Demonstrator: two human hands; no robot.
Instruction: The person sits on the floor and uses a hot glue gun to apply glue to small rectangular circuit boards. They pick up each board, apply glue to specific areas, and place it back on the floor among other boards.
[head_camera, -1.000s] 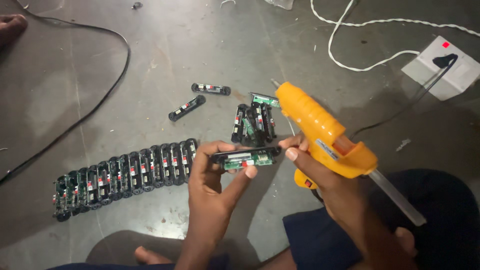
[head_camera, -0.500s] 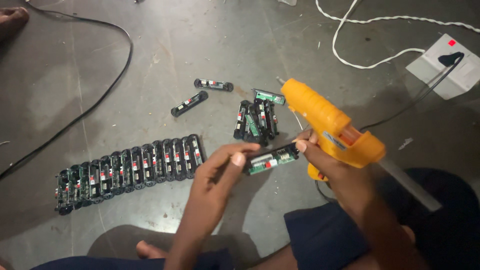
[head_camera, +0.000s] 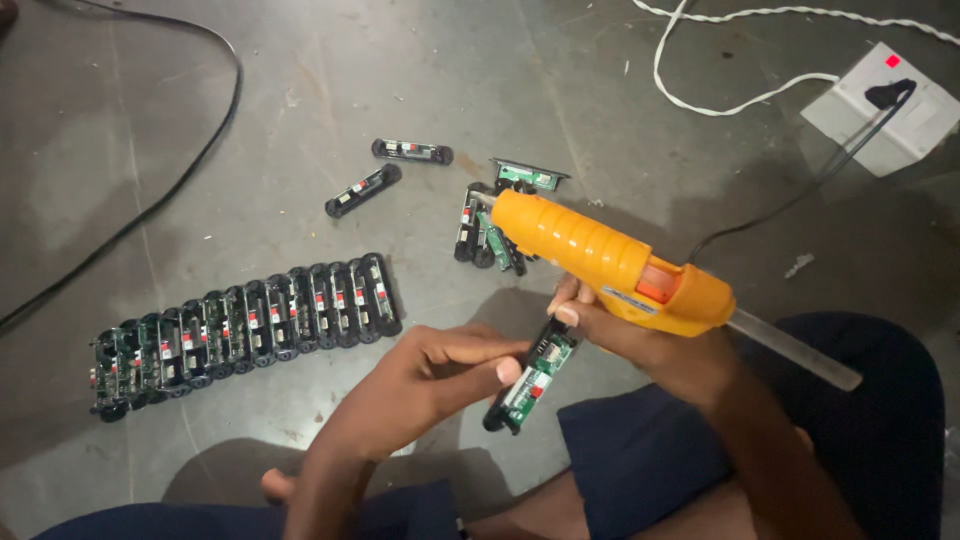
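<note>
At the far left I see a thin black cable (head_camera: 190, 170) curving across the grey concrete floor (head_camera: 300, 80). Below it lies a long row of black plastic modules with green circuit boards and red marks (head_camera: 240, 330), packed side by side and touching one another, slanting up toward the right. Above that row, well apart from it, two single black module strips (head_camera: 362, 190) lie loose on the floor, one angled, one nearly level.

Moving toward the middle, my left hand (head_camera: 425, 375) comes up from the bottom edge. Its thumb and fingers are curled and pinch the lower left side of a small black module with a green circuit board (head_camera: 532, 378), which is held off the floor, tilted, with its upper end pointing up and to the right.

Just right of it, my right hand (head_camera: 640, 340) is wrapped around the handle of an orange plastic hot glue gun (head_camera: 600, 262); the fingers are closed on the grip, and one fingertip touches the upper end of the held module. The gun's nozzle points up and to the left, over a small loose heap of black and green modules (head_camera: 495, 225) on the floor. A clear glue stick (head_camera: 795, 350) juts from the back of the gun, down to the right.

At the far right, a white socket box with a red switch (head_camera: 880, 110) sits on the floor, a black plug in it, and a white cord (head_camera: 720, 100) loops near it.
</note>
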